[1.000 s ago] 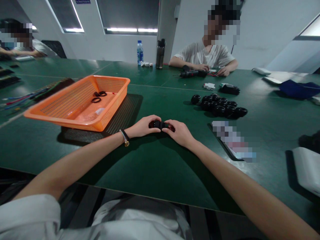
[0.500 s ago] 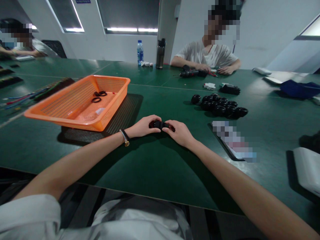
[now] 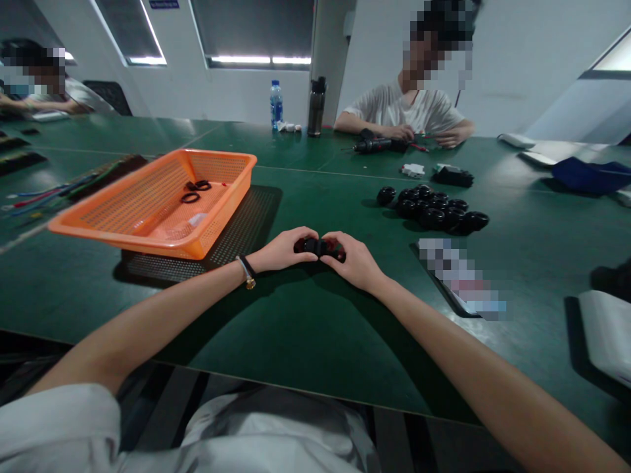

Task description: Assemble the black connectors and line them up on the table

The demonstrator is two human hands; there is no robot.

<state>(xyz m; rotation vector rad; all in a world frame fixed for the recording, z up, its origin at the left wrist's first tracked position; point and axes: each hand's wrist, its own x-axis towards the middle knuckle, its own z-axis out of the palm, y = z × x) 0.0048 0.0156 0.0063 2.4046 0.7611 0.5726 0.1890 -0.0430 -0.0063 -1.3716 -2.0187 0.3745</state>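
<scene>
A small black part [image 3: 315, 247] is held between my two hands, just above the green table [image 3: 296, 315]. My left hand [image 3: 290, 249] grips its left side with thumb and fingers. On the other side my right hand [image 3: 350, 259] pinches its right end. My fingers partly cover the part, so its full shape is hidden. Several glossy black round parts [image 3: 434, 209] lie grouped on the table to the right, beyond my right hand. Black rings [image 3: 190, 197] rest inside an orange basket [image 3: 217, 226] at the left.
A phone [image 3: 458, 279] lies right of my right hand, and a white object [image 3: 608, 332] sits at the right edge. Further back are a power drill [image 3: 372, 143], a blue bottle [image 3: 277, 105] and a dark bottle [image 3: 316, 108]. A person [image 3: 404, 112] sits opposite; cables lie left.
The fingers of my right hand have shifted slightly around the black part; my left hand has stayed in place. The hands of the person opposite have moved a little.
</scene>
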